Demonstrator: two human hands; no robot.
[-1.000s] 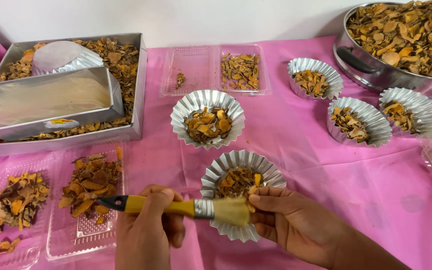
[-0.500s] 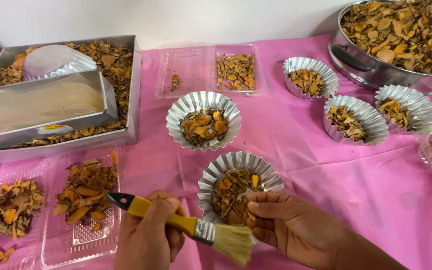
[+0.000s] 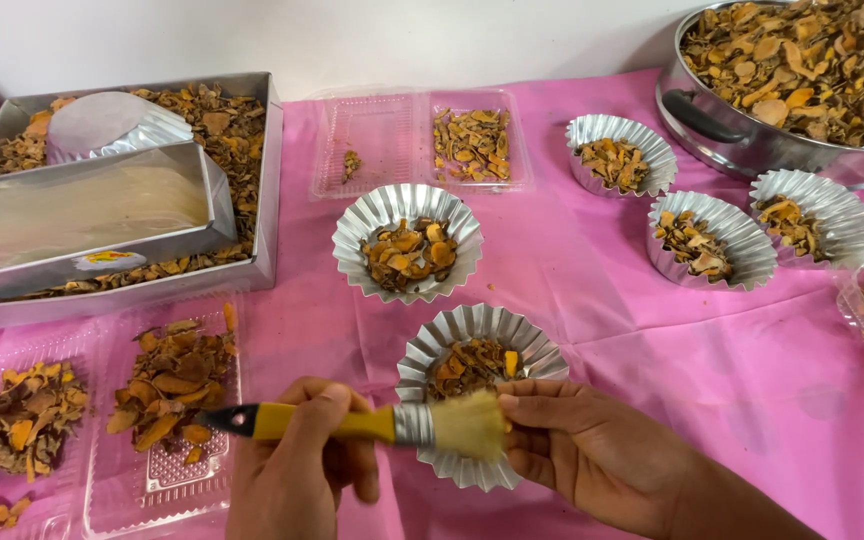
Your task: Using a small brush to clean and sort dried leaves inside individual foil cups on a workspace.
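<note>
My left hand (image 3: 297,465) grips a yellow-handled paint brush (image 3: 352,424) held level, its pale bristles lying over the near rim of a fluted foil cup (image 3: 479,350) filled with dried orange-brown chips. My right hand (image 3: 592,450) holds that cup by its near right edge, fingertips touching the bristles. A second filled foil cup (image 3: 407,240) stands just behind it on the pink cloth (image 3: 592,330).
A metal tray (image 3: 252,170) of chips with a smaller metal box (image 3: 82,215) sits at the back left. Clear plastic trays (image 3: 167,400) of chips lie at the front left, another plastic tray (image 3: 422,140) at the back. Three more foil cups (image 3: 707,240) and a steel pot (image 3: 802,80) stand right.
The brush has swung up from a downward tilt to level, its bristles now over the cup's near rim. My right hand stays on the cup.
</note>
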